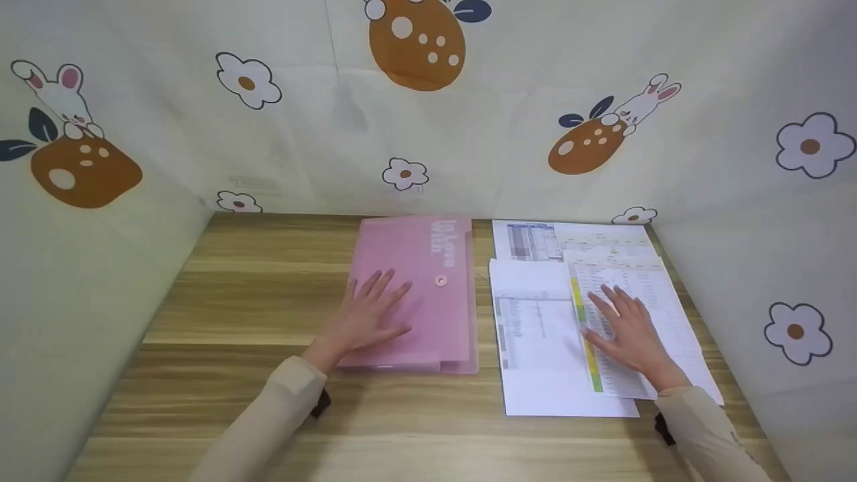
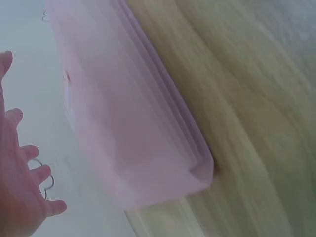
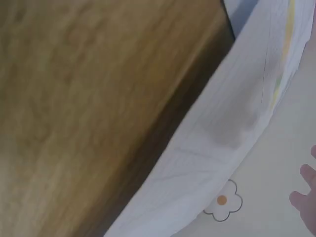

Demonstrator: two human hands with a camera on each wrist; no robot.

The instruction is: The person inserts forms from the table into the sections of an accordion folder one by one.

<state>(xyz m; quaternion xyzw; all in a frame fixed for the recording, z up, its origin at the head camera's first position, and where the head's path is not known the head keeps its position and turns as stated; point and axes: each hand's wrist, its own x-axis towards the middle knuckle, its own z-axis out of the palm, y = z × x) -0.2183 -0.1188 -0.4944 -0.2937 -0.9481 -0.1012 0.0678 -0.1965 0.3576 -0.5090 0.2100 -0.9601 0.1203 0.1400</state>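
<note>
A pink expanding file folder (image 1: 415, 314) with a round button clasp and pale lettering lies flat on the wooden table. Over its left half is my left hand (image 1: 368, 314), fingers spread and holding nothing. In the left wrist view, that hand (image 2: 19, 177) appears apart from the folder (image 2: 123, 113), whose layered edge shows. To the right lie overlapping printed sheets (image 1: 549, 375), some with yellow and green strips. My right hand (image 1: 629, 335) is above the topmost sheets, fingers spread. The right wrist view shows the paper stack's edge (image 3: 197, 143) and a gap to the fingertips (image 3: 298, 197).
The wooden table (image 1: 254, 301) extends left of the folder and along the front. A pale curtain (image 1: 301, 140) printed with rabbits, oranges and flowers encloses the back and both sides. More sheets (image 1: 529, 241) lie near the back edge.
</note>
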